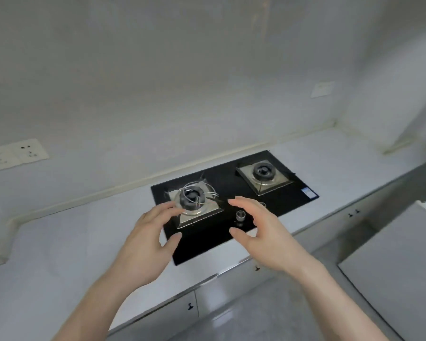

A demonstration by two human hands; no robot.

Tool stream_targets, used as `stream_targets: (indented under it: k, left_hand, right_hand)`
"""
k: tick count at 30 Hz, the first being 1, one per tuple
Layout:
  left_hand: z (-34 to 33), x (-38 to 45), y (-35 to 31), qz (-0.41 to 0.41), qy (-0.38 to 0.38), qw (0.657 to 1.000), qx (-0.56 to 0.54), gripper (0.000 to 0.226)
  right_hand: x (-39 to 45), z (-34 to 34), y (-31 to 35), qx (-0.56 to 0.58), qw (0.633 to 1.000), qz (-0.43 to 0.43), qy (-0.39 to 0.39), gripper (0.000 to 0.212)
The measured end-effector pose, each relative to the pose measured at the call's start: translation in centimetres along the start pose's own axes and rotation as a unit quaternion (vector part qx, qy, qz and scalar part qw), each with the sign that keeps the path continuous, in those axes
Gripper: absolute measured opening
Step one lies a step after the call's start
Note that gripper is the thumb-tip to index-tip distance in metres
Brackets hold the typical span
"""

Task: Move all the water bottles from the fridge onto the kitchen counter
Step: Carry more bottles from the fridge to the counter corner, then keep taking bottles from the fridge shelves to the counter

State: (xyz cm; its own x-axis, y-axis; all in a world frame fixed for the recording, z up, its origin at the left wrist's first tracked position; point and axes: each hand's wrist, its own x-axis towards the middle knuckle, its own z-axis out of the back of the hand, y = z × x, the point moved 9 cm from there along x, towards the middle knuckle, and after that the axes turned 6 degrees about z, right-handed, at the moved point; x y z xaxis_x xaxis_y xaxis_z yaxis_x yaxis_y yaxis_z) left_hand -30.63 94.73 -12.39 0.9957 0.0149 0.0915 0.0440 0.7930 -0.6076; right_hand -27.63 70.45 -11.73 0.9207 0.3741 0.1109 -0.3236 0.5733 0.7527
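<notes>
A twin wall socket sat above the pale worktop at the far left, well clear of the cooking area. Nothing stood on that stretch of worktop, and it looked the likeliest landing place for the bottles. The person's left hand hung in the air over the near edge of the black hob, fingers loosely spread and holding nothing. Just beyond it was the left burner with its wire pan stand. A small knob showed in the gap between the two hands. The right hand mirrored the left, palm turned inward, fingers relaxed and empty, as though both were poised between jobs rather than reaching for the hob. The right burner lay farther back. Cupboard doors ran below the worktop. No water bottle was anywhere in view, and no open fridge either; a grey slab at the right edge could not be identified. Judging by that, the bottles had yet to be fetched.
</notes>
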Motion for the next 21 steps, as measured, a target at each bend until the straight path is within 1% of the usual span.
stream_targets:
  k: [6, 9, 12, 14, 18, 21]
  left_hand:
    - [-7.7, 5.4, -13.2, -0.111, 0.060, 0.992, 0.000, 0.047]
    - [-11.1, 6.8, -19.2, -0.142, 0.076, 0.987, 0.000, 0.048]
    - [-15.6, 8.1, -26.2, -0.189, 0.092, 0.978, -0.001, 0.048]
    - [-17.9, 8.8, -29.4, -0.206, 0.105, 0.973, -0.005, 0.048]
    - [-23.7, 9.7, -37.3, -0.265, 0.135, 0.955, -0.013, 0.049]
    - [-27.9, 9.7, -43.8, -0.313, 0.172, 0.934, -0.024, 0.047]
  right_hand:
    - [-4.7, 11.5, -7.7, -0.014, 0.995, -0.053, -0.089, 0.057]
    - [-7.0, 16.4, -10.9, -0.028, 0.990, -0.074, -0.116, 0.057]
    - [-9.6, 22.2, -14.8, -0.038, 0.983, -0.086, -0.155, 0.057]
    - [-11.0, 25.1, -16.6, -0.049, 0.979, -0.093, -0.174, 0.057]
    - [-16.0, 31.8, -20.9, -0.076, 0.963, -0.127, -0.224, 0.059]
    - [-20.6, 36.5, -23.7, -0.087, 0.943, -0.167, -0.273, 0.059]
